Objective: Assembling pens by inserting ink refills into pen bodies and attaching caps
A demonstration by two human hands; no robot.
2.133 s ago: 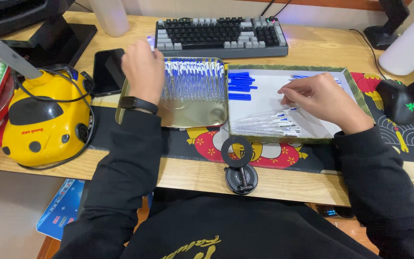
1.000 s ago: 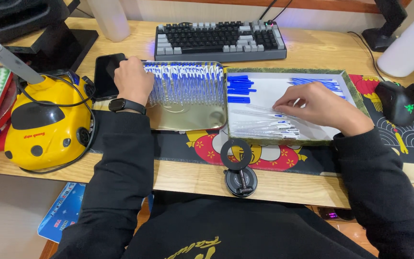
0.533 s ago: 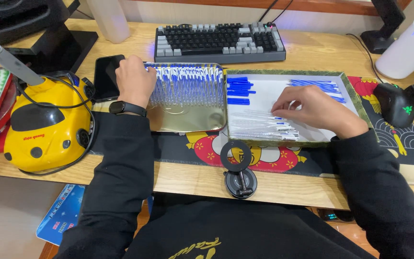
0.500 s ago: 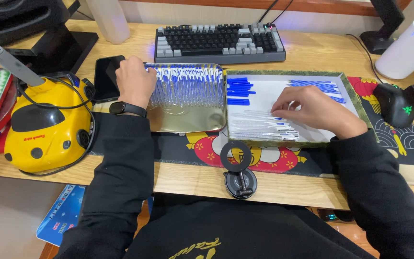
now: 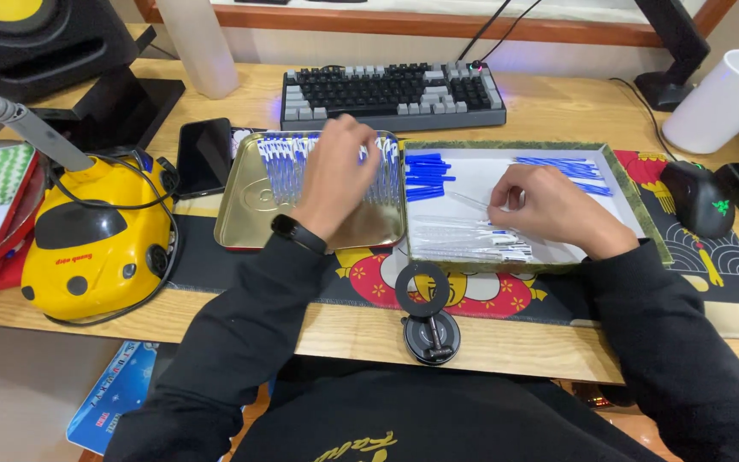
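With my right hand (image 5: 558, 210) pinching together on a clear pen barrel (image 5: 470, 201) over the white tray (image 5: 643, 224), my left hand (image 5: 339, 175) rests loosely spread above assembled pens (image 5: 280, 158) in the gold tray (image 5: 241, 210), so I judge fitting comes next.

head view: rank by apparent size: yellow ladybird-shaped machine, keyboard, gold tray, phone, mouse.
1. Keyboard and yellow ladybird-shaped machine: too alike to rank, and the machine sits nearer the camera.
2. Gold tray, partly covered by the left hand.
3. Phone.
4. Mouse.
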